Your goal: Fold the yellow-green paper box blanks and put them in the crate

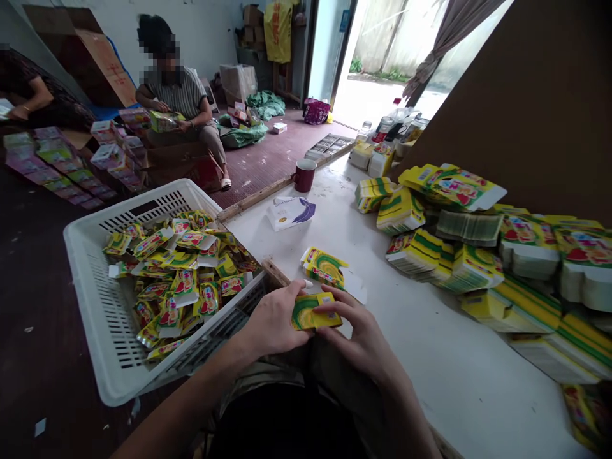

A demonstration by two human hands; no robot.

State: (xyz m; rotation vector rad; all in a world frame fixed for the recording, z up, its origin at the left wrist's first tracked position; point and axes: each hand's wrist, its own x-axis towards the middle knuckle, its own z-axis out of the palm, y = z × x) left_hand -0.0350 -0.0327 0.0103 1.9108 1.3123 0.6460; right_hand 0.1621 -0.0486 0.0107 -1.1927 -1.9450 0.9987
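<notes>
My left hand (pixel 273 319) and my right hand (pixel 359 336) both grip a small yellow and green carton (pixel 313 312) just above my lap, fingers pinched on its edges. Right behind it on the white table (pixel 430 344) lies another folded carton (pixel 325 266) with a white flap. To my left a white plastic basket (pixel 95 280) is filled with several folded cartons (pixel 182 274) of the same print.
Stacks of flat carton blanks (pixel 478 248) cover the table's right side against a brown board (pixel 535 108). A dark red mug (pixel 304 174) and a white packet (pixel 290 211) sit farther back. Two people sit on the floor at the far left with boxes.
</notes>
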